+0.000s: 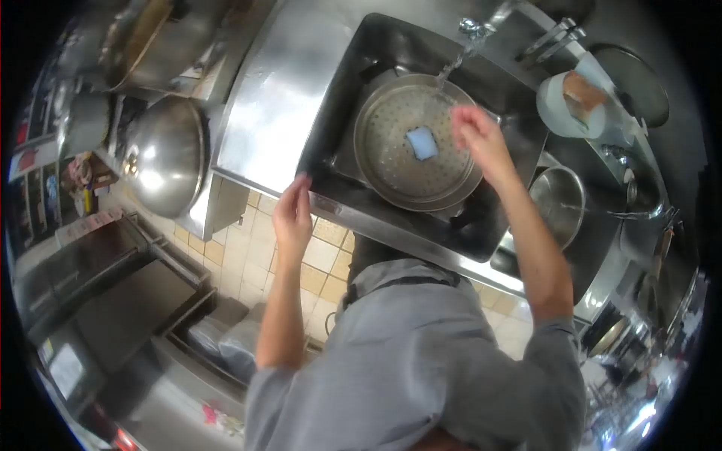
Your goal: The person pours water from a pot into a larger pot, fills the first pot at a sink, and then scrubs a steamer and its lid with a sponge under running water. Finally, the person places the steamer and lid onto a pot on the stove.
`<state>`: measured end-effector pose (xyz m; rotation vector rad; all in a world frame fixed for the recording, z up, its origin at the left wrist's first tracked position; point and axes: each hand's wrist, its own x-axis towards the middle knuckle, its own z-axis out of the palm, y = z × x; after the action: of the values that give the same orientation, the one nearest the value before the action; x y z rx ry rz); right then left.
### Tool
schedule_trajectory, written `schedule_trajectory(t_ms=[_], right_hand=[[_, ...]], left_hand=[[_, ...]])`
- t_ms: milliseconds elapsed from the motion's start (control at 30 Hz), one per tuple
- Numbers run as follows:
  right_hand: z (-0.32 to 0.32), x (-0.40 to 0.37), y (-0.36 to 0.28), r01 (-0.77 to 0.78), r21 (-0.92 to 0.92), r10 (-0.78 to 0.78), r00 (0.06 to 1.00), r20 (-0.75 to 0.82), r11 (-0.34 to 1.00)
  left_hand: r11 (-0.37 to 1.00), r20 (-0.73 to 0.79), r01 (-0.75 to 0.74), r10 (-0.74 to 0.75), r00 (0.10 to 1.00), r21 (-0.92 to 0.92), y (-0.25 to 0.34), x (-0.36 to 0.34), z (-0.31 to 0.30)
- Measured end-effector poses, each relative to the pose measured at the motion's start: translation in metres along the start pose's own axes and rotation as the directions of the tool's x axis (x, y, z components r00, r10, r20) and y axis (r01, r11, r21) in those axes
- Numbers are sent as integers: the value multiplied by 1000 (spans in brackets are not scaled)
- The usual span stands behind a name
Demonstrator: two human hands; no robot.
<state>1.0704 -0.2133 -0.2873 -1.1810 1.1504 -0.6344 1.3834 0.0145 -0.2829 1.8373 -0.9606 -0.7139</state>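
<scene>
In the sink (331, 120) sits a round metal steamer pan (368, 169) with rows of holes across its bottom. A light blue sponge (422, 143) lies inside it, near the middle. Water runs from the faucet (472, 28) toward the pan's far side. My right hand (481, 143) is over the pan's right rim, beside the stream, fingers loosely bent with nothing visible in them. At the sink's front left edge, my left hand (292, 214) is raised with its fingers stretched out, holding nothing.
Right of the sink are a metal pot (556, 207) and a whitish container (553, 105) with a brown item in it. A large metal bowl (169, 158) stands at the left. Steel counter (282, 83) adjoins the sink, and tiled floor (320, 255) shows below.
</scene>
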Motion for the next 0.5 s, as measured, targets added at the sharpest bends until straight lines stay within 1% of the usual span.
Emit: schedule_trajectory(t_ms=[33, 67, 133, 167, 200, 233, 267, 300, 333, 367, 400, 433, 467, 500], right_hand=[[11, 20, -8, 13, -1, -13, 1000, -23, 1000], [21, 41, -16, -13, -8, 13, 999, -34, 1000], [36, 80, -33, 19, -19, -21, 989, -145, 1000], [39, 100, -38, 0, -16, -3, 987, -163, 1000], [41, 117, -41, 45, 64, -31, 978, -208, 997], [44, 129, -41, 95, 141, -56, 965, -257, 985], [46, 137, -41, 76, 146, -34, 961, -274, 986], [46, 143, -41, 87, 157, -44, 965, -259, 984], [47, 148, -38, 98, 165, -57, 969, -241, 981], [46, 153, -35, 92, 160, -50, 967, -248, 983], [47, 155, -32, 64, 85, -41, 966, -256, 994], [51, 156, -27, 34, 13, -29, 965, -260, 999], [55, 158, -16, 31, 12, -27, 967, -255, 999], [59, 158, 3, -28, -29, 19, 961, -276, 999]], left_hand=[[998, 73, -45, 41, 996, 47, -2, 37, 6], [994, 121, -60, 49, 991, 87, -9, 71, 16], [991, 207, -31, 3, 978, 130, 0, 122, 44], [997, 235, -36, 20, 972, 63, -10, 143, 63], [999, 264, -34, 33, 964, -1, -22, 158, 81], [1000, 290, -24, 21, 957, 5, -31, 167, 99], [992, 317, -49, 9, 948, 120, -40, 173, 117], [970, 340, -79, -4, 940, 229, -49, 177, 133], [971, 357, -71, -15, 934, 227, -68, 179, 149], [978, 304, -57, -6, 953, 199, -93, 180, 165], [984, 245, -44, 1, 970, 172, -115, 179, 178], [984, 247, -37, -7, 969, 173, -133, 175, 186], [969, 240, 43, -103, 965, 243, -146, 174, 192], [944, 225, 121, -195, 955, 308, -159, 174, 199]])
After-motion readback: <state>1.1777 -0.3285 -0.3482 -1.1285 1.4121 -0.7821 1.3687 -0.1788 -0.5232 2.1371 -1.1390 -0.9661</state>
